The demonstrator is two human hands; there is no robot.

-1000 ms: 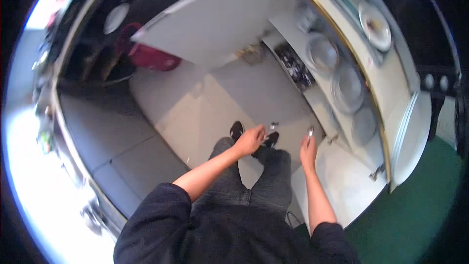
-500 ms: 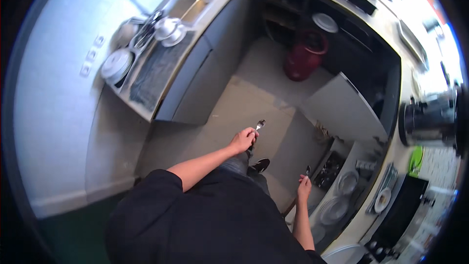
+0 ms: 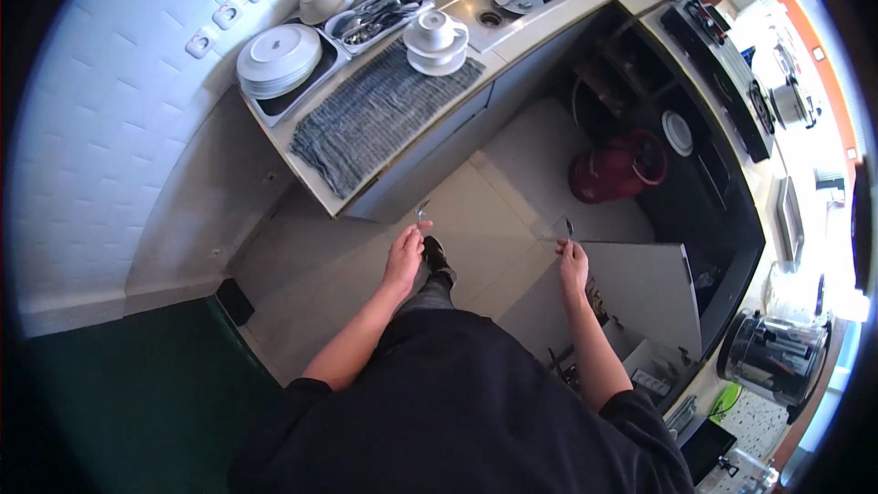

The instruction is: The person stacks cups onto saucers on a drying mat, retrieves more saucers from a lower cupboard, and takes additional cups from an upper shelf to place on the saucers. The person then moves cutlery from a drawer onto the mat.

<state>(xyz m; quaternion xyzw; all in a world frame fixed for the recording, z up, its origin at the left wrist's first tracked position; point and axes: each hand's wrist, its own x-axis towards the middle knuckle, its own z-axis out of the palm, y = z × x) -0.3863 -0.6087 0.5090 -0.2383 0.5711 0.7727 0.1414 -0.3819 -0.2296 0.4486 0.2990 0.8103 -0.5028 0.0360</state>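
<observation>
Head | left hand (image 3: 402, 259): gripping shiny utensil (image 3: 422, 212) | right hand (image 3: 572, 265): pinching small spoon (image 3: 569, 226)

A white wall (image 3: 101, 165) borders green, perhaps carpeted, floor (image 3: 137, 402).

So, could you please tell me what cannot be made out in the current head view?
All in the head view:
Left utensil, in the left hand: too small to tell its exact kind; the fingers hide its lower part.
Right utensil, in the right hand: small, its lower part hidden by fingers.
Lower cabinet: contents partly hidden by the right forearm.
Black shirt: cut off by the bottom edge.
</observation>
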